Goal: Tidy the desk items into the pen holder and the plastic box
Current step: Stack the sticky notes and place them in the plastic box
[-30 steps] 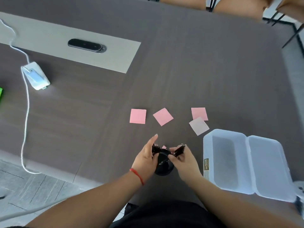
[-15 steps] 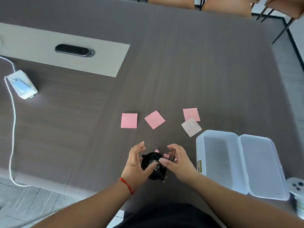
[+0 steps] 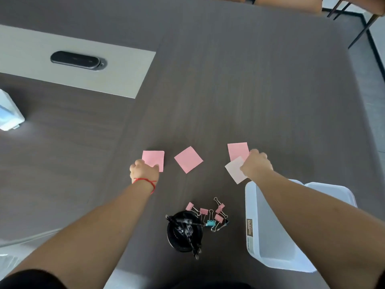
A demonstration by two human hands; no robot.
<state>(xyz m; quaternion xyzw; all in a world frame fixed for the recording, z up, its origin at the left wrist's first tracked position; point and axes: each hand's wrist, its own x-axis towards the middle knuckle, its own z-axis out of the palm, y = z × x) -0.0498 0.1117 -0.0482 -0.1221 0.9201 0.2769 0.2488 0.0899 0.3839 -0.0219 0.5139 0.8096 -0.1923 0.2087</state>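
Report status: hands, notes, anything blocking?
Left hand on the left pink note, right hand on the pale note; neither lifted. Box open, empty. Clips loose by holder. Nothing blocking.

The right hand (image 3: 256,163) hides parts of 2 sticky notes (image 3: 236,151).

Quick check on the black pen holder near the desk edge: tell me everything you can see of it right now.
The pen holder is a round black cup, apparently mesh-walled, standing upright on the dark desk near its front edge. Dark pens lie inside, one crossing its mouth, another jutting past the near rim. A cluster of pink binder clips and one teal clip lies just right of it, close to the rim; contact is unclear. Neither hand touches it.
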